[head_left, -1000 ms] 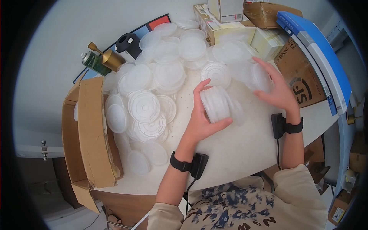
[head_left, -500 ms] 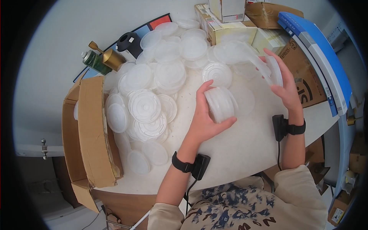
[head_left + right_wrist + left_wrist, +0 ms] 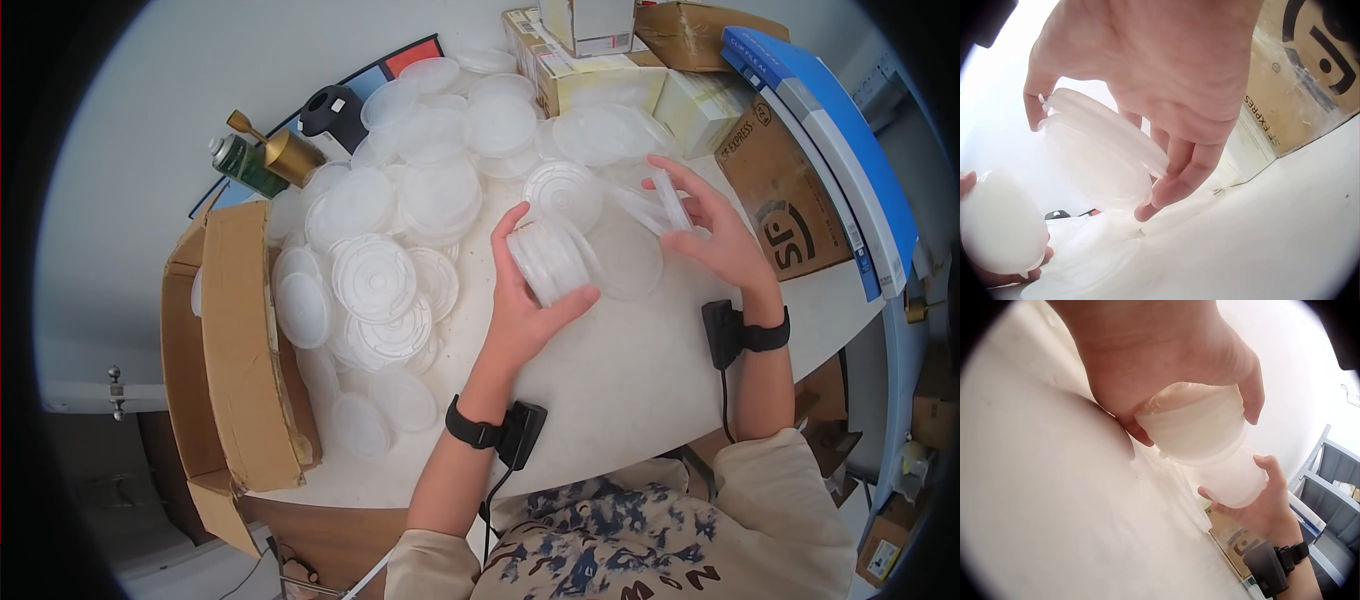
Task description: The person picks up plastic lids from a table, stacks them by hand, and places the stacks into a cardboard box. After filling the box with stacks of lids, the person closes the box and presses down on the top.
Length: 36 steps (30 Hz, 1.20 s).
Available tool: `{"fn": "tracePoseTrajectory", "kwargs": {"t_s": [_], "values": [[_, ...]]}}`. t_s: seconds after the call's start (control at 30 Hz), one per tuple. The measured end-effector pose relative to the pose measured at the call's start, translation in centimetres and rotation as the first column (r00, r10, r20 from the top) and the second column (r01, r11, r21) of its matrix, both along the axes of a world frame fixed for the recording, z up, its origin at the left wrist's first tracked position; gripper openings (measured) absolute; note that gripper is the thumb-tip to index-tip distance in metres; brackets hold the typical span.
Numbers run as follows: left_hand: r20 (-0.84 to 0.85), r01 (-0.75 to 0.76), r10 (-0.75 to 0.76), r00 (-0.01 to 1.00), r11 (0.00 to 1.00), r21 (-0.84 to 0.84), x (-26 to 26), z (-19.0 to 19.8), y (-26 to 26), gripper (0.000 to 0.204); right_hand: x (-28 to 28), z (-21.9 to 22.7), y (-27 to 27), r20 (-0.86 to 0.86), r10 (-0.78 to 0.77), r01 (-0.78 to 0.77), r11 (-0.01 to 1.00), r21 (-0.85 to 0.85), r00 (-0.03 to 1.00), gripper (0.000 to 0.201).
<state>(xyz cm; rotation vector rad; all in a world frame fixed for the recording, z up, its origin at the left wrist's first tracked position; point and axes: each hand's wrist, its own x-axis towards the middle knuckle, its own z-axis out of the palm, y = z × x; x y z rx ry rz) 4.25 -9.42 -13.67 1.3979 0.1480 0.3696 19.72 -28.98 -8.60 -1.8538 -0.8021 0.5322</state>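
Observation:
My left hand (image 3: 528, 308) grips a thick stack of translucent plastic lids (image 3: 550, 262), thumb on the near side and fingers round the far side. In the left wrist view that stack (image 3: 1197, 425) is tilted in the hand. To its right, my right hand (image 3: 728, 245) holds a few more lids (image 3: 673, 200) on edge between thumb and fingers. The right wrist view shows these lids (image 3: 1097, 150) slightly fanned apart. A single clear lid (image 3: 632, 265) lies on the table between the hands. Just beyond the left hand is a ribbed lid (image 3: 562, 197).
Many loose lids (image 3: 375, 278) cover the table's left and back. An open cardboard box (image 3: 240, 350) stands at the left edge. Behind are a spray can (image 3: 245, 165), a brass-coloured pot (image 3: 292, 158) and a black object (image 3: 333, 115). Boxes and blue folders (image 3: 815, 150) line the right.
The right hand rose to the right with its lids, then came back down and left. My left hand, still holding its stack, has shifted slightly left.

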Motion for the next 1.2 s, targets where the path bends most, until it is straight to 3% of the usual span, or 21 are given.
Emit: {"fn": "tracePoseTrajectory", "kwargs": {"t_s": [0.03, 0.1, 0.3, 0.47, 0.53, 0.6, 0.7, 0.83, 0.93, 1.03, 1.2], "values": [[0.01, -0.001, 0.001, 1.0, 1.0, 0.015, 0.0, -0.1, 0.1, 0.099, 0.1, -0.3, 0.0, 0.001, 0.002, -0.002, 1.0, 0.0, 1.0, 0.076], [0.007, 0.001, -0.001, 1.0, 1.0, -0.001, -0.1, 0.2, 0.0, 0.099, 0.7, -1.0, -0.2, -0.147, 0.036, -0.006, 0.979, 0.203, 0.988, 0.07], [0.006, 0.015, -0.014, 1.0, 1.0, -0.023, -0.1, 0.1, 0.1, 0.099, 1.0, -0.7, -0.6, -0.314, 0.262, -0.187, 0.95, 0.249, 0.913, 0.068], [0.004, 0.044, -0.044, 0.999, 0.997, -0.064, -0.1, 0.1, 0.2, 0.102, 0.0, -1.1, 0.4, -0.269, 0.278, -0.204, 0.94, 0.274, 0.922, 0.074], [0.024, 0.073, -0.073, 0.997, 0.997, 0.023, -0.1, -0.4, 0.4, 0.105, -0.4, -1.2, 0.9, -0.258, 0.313, -0.232, 0.925, 0.301, 0.914, 0.077], [0.053, 0.085, -0.086, 0.995, 0.996, 0.034, -0.2, -0.6, 0.5, 0.106, -1.3, -1.3, 1.5, -0.244, 0.304, -0.239, 0.935, 0.264, 0.921, 0.097], [0.103, 0.099, -0.098, 0.99, 0.995, -0.005, -0.2, -0.7, 0.3, 0.109, -2.2, -1.8, 2.3, -0.26, 0.38, -0.264, 0.883, 0.389, 0.888, 0.087], [0.16, 0.106, -0.088, 0.983, 0.989, -0.105, -0.3, -0.6, 0.1, 0.111, -3.3, -2.0, 3.0, -0.298, 0.401, -0.268, 0.876, 0.4, 0.866, 0.088], [0.19, 0.11, -0.08, 0.979, 0.982, -0.154, -0.2, -0.3, -0.1, 0.111, -3.6, -2.1, 3.2, -0.185, 0.382, -0.292, 0.877, 0.38, 0.906, 0.088], [0.195, 0.125, -0.092, 0.976, 0.979, -0.16, -0.3, -0.1, -0.1, 0.111, -3.9, -2.0, 3.3, -0.119, 0.376, -0.314, 0.879, 0.358, 0.919, 0.087], [0.208, 0.134, -0.108, 0.972, 0.984, -0.117, -0.4, -0.6, 0.3, 0.11, -3.6, -2.6, 3.3, -0.192, 0.365, -0.256, 0.866, 0.43, 0.911, 0.085]]}}
